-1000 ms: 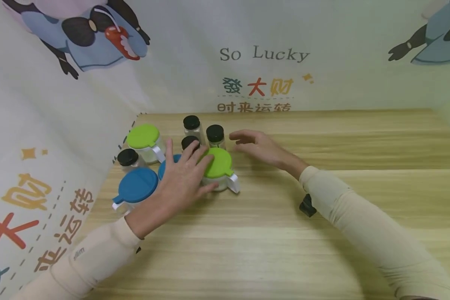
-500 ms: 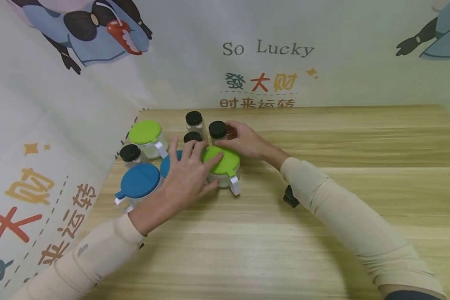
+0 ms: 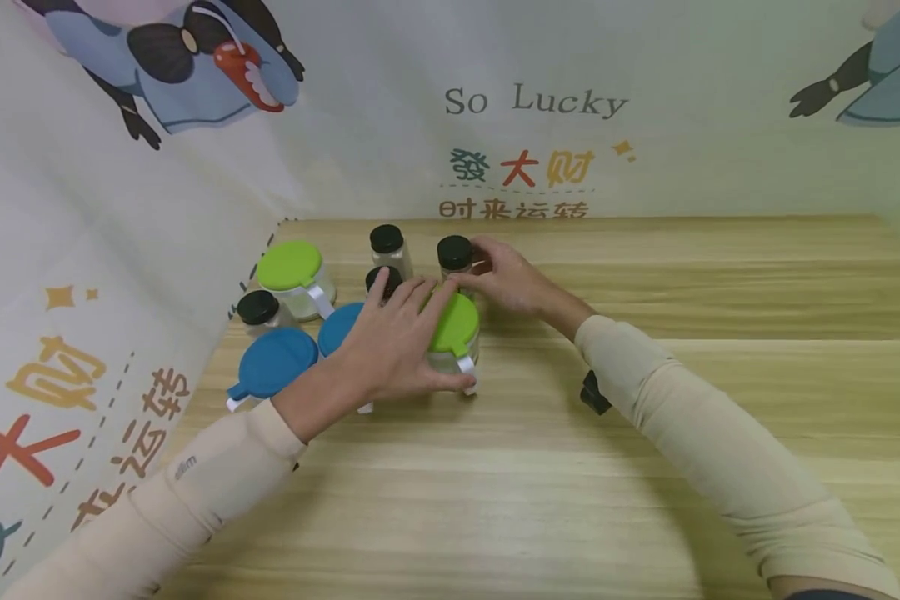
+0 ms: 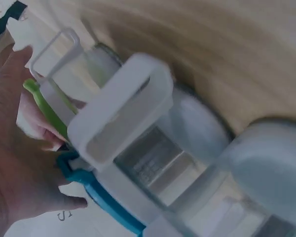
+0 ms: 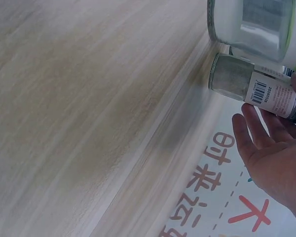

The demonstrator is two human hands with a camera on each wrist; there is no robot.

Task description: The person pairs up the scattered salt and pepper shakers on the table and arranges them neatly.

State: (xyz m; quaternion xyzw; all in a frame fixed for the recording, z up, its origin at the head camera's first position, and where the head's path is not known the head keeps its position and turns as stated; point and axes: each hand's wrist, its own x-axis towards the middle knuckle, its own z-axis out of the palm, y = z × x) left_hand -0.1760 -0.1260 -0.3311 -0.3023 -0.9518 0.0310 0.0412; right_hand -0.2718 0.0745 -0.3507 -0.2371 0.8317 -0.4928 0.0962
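Observation:
My right hand (image 3: 516,282) holds a small glass spice jar (image 3: 456,252) with a black cap, thumb and fingers about its upper part. In the right wrist view, fingertips touch the labelled side of this spice jar (image 5: 274,94). Spread over the cluster of jars is my left hand (image 3: 392,354), palm down. Its fingers lie over a green-lidded glass jar (image 3: 459,323), partly hiding it, and reach towards a black-capped jar (image 3: 381,282). Beside that hand is a blue-lidded jar (image 3: 337,327); the left wrist view shows a white handle (image 4: 119,111) close up.
Another blue-lidded jar (image 3: 277,360) stands at the left, under my left forearm's edge. Behind it are a black-capped jar (image 3: 258,307) and a green-lidded jar (image 3: 290,266). One more black-capped jar (image 3: 387,240) stands at the back. A printed cloth (image 3: 690,158) hangs behind the wooden table (image 3: 540,500).
My right hand came in to the black-capped spice jar, took hold of it, and the jar shifted slightly right. My left hand moved a little right over the green lid.

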